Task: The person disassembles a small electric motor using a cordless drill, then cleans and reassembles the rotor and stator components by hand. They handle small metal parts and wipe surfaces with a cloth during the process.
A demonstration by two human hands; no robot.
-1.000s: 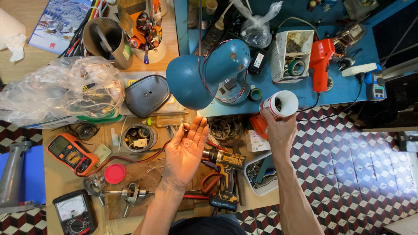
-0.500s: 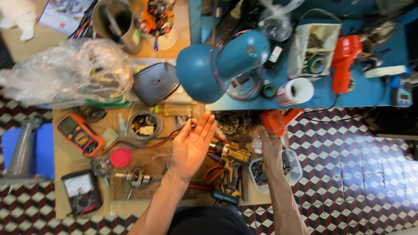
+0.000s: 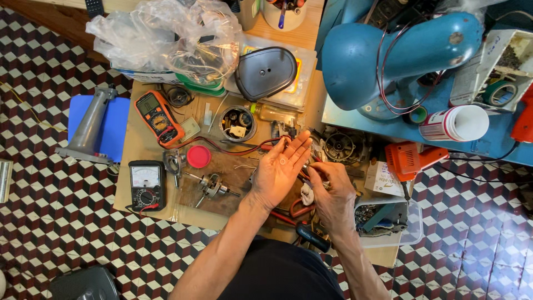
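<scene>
My left hand (image 3: 280,169) is held palm up with the fingers spread and nothing large in it, over a small wooden workbench (image 3: 139,150). My right hand (image 3: 333,191) sits just to its right, fingers curled and their tips touching the edge of the left palm. Whether they pinch something small is hidden. A white rag (image 3: 307,194) lies under both hands, with red wires (image 3: 239,150) and small motor parts around. A white can with red print (image 3: 455,123) lies on its side on the blue bench (image 3: 344,119), well away from my right hand.
Left of my hands are a motor rotor (image 3: 211,186), a red lid (image 3: 198,156), an orange multimeter (image 3: 159,118) and a black analog meter (image 3: 145,183). An orange drill (image 3: 413,158), a clear parts box (image 3: 408,233) and a big blue housing (image 3: 388,61) stand to the right.
My right hand let go of the white can, which now lies on the blue bench, and came down beside my left palm. The view moved closer to the bench.
</scene>
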